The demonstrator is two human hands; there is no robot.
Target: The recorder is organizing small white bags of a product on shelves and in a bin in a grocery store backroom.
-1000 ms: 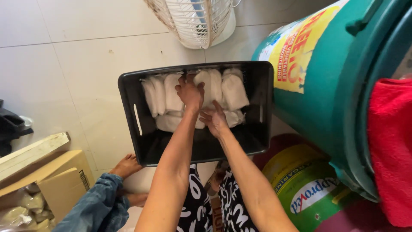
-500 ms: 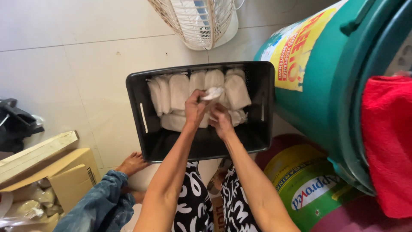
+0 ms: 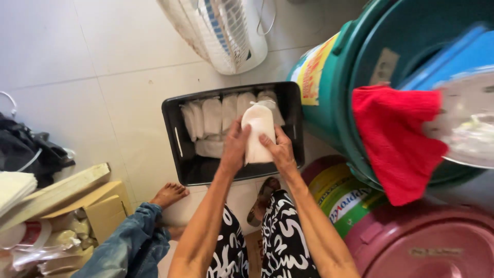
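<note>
1. The pale tiled floor [image 3: 103, 77] fills the upper left of the head view, and everything else stands or lies on it.
2. A big teal barrel [image 3: 360, 77] with a yellow label rises at the right, and a red cloth [image 3: 396, 139] hangs over its rim.
3. A dark pink lid [image 3: 427, 242] lies at the lower right, with a green and yellow bucket [image 3: 339, 195] just beside it, below the barrel.
4. A white fan [image 3: 226, 31] stands at the top, beyond the crate.
5. A black plastic crate [image 3: 177, 139] sits on the floor between the fan and the person's knees; a row of white packed bags [image 3: 212, 116] stands along its far side, while its near half shows bare dark bottom.
6. An open cardboard box [image 3: 103, 206] and a pale wooden plank [image 3: 56, 188] lie at the lower left, with plastic-wrapped things beside them.
7. Another person's leg in blue jeans [image 3: 128, 247] and a bare foot [image 3: 169, 194] rest on the floor just left of the wearer's patterned black and white trousers [image 3: 280, 237].
8. The left hand [image 3: 234, 146] grips the left edge of a white bag, fingers curled around it.
9. The right hand [image 3: 278, 149] holds the bag's right edge, fingers closed on it.
10. The white bag [image 3: 259, 131], tied at the top, is held upright between both hands above the crate's near right part, in front of the row of bags and not resting on them.
</note>
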